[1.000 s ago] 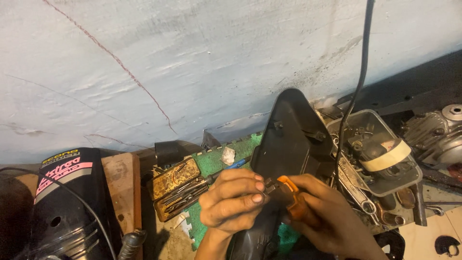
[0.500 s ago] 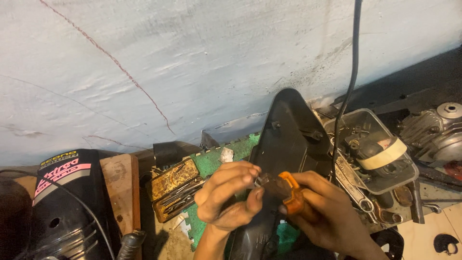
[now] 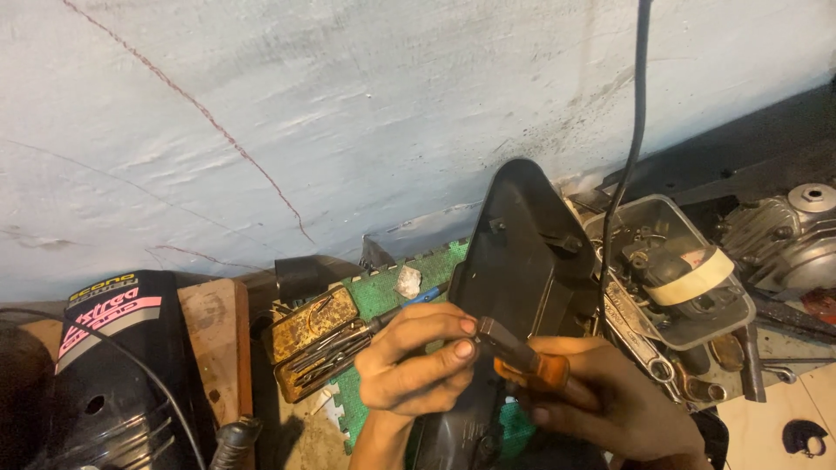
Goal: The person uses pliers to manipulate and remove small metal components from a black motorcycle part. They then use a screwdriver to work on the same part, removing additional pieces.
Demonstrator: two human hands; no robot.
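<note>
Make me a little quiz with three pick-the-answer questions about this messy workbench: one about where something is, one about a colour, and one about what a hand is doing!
1. Where is the rusty tin of drill bits?
A. Left of the hands
B. On the wall
C. Inside the grey tray

2. What colour is the screwdriver handle?
A. Blue
B. Orange
C. White

3. What is the right hand doing?
A. Lying flat and empty
B. Holding the roll of tape
C. Gripping the screwdriver

Answers:
1. A, the tin lies open on the green mat, left of the left hand.
2. B, the handle shows orange between the fingers.
3. C, the right hand wraps the handle against the black plastic cover, while the roll of tape rests in the tray.
</note>
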